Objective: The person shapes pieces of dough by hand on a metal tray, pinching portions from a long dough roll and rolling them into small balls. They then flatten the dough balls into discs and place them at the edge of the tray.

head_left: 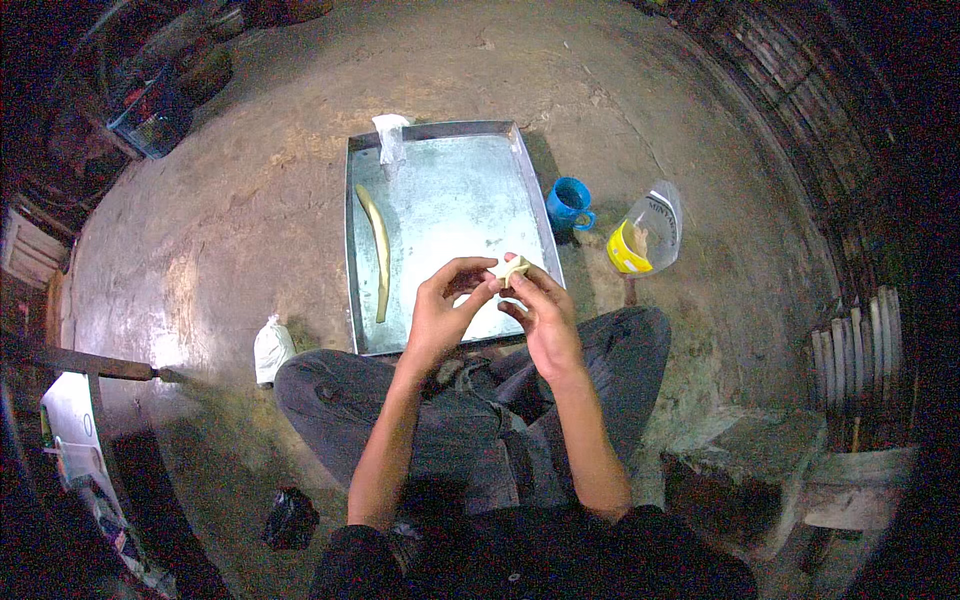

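Note:
Over the near right part of a shallow metal tray [470, 210], my two hands meet around a small pale-yellow piece of what looks like dough [513, 268]. Thumb and fingers of my right hand [548, 322] pinch it from the right. My left hand [447, 307] grips its left side with bent fingertips, which partly cover it. Along the tray's left side lies a long, slightly curved pale-yellow strip [377, 250] of similar colour, like a rolled dough rope. A white plastic bag [391, 135] hangs over the far left rim.
Right of the tray stand a blue mug [568, 202] and a clear plastic container with a yellow label [635, 245]. A tied white bag [272, 348] sits by my left knee, a black bag [291, 518] behind it. A wooden bar [95, 361] juts in from the left.

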Demonstrator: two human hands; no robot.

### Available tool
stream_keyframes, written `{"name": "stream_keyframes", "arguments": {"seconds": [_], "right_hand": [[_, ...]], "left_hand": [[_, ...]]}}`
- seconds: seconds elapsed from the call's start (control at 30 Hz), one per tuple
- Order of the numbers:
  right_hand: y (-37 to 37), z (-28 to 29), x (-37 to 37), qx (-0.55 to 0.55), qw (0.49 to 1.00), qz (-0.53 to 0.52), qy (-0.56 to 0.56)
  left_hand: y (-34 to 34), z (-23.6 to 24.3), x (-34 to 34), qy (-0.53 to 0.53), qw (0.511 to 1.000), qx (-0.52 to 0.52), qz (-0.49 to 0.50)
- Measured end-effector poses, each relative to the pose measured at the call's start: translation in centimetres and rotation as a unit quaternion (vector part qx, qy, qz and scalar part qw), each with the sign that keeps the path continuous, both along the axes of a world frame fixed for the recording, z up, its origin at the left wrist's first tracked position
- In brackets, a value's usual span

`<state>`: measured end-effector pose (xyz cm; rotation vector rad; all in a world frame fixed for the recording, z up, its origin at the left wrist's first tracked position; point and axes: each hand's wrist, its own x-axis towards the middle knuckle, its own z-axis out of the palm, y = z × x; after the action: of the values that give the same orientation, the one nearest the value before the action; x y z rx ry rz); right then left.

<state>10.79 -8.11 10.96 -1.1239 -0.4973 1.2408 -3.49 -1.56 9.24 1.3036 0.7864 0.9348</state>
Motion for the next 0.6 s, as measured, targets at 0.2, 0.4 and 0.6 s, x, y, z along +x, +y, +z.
{"name": "stream_keyframes", "arguments": {"seconds": [0.2,0.4,0.6], "right_hand": [[-0.1,-0.4,-0.3,0.037,0.997,-0.054,-0.037],[-0.3,-0.1,-0.6,0.144,0.905,-0.128,-0.38],[-0.5,0.4,-0.6,0.271,0.702,-0.058,-0.656]], "left_hand": [[-0.3,-0.4,0.7,-0.009,0.999,0.026,0.017],[0.2,-0.7,0.4,-0.111,0.99,-0.081,-0.021],[-1.3,1.2,1.7,-0.347,0.885,-0.28,-0.136]]}}
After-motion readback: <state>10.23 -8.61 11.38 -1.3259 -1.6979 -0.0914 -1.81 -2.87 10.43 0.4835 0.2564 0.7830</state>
